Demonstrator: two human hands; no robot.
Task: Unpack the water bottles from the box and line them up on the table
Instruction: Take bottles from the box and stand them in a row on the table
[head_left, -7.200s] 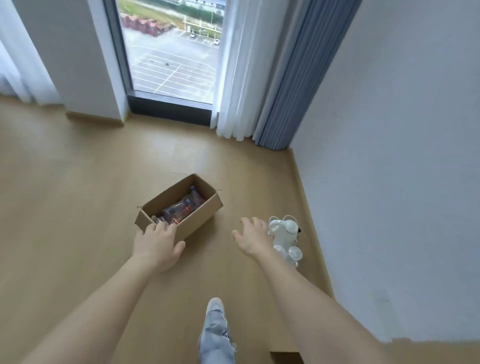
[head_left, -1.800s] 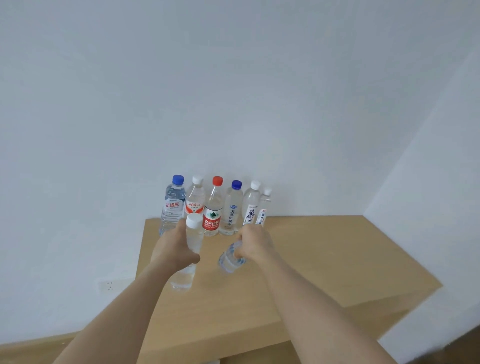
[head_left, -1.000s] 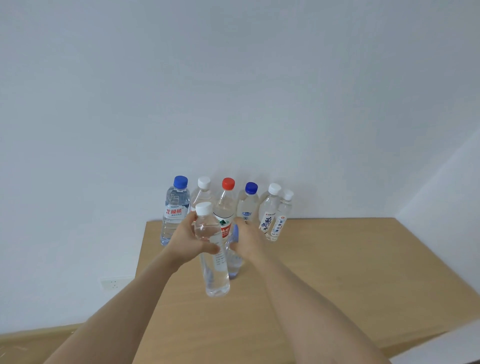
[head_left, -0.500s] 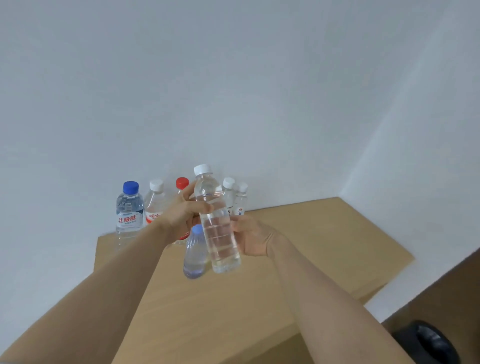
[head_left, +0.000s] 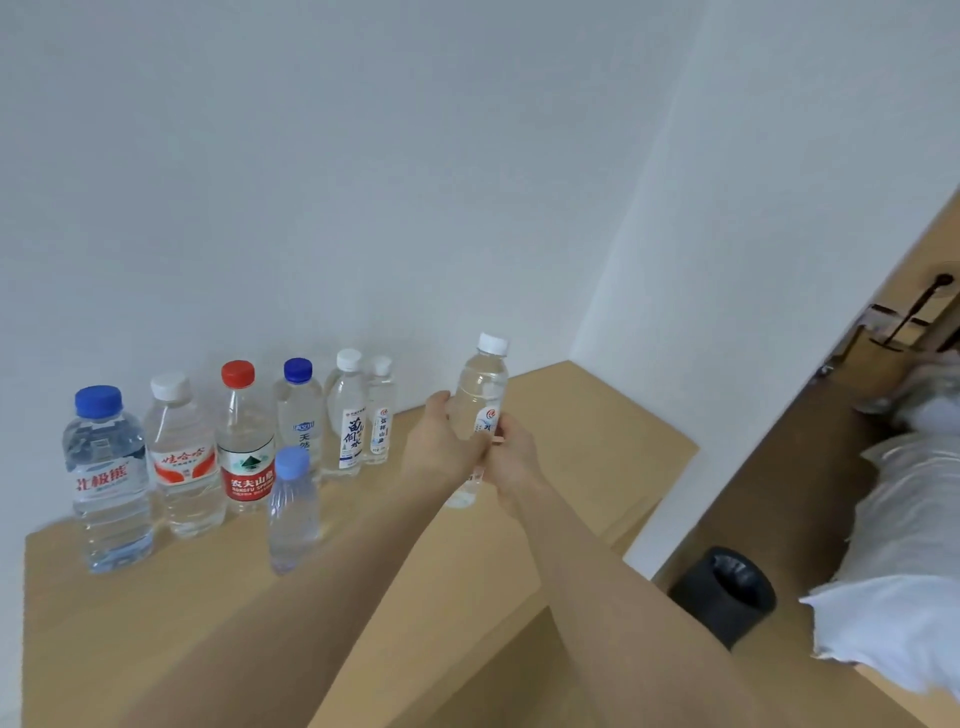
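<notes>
1. Holding the white-capped bottle (head_left: 480, 400) with both hands right now. The left hand (head_left: 441, 449) is wrapped round its left side and the right hand (head_left: 514, 460) pinches it on the label side, so neither hand is free.
2. The bottle's long axis is pretty much upright, cap up, with the top leaning a touch to the right. Its base sits low over the table (head_left: 587, 447), but I can't tell if it's actually touching the wood.
3. The bit that matters: the row of six bottles (head_left: 244, 441) along the wall (head_left: 311, 208) lies to the left of the hands and a bit further back. Its right end is the small white-capped bottle (head_left: 380, 415), and there's a clear gap between that one and the held bottle.
4. My guess is the next move goes left and back, to park it just beside that end bottle. The left hand is on the nearer side, so its knuckles would get there first, which is an easy way to knock the end one over.
5. One light-blue-capped bottle (head_left: 292, 512) stands alone in front of the row, out of line and well left of the hands. It probably needs sorting after.
</notes>
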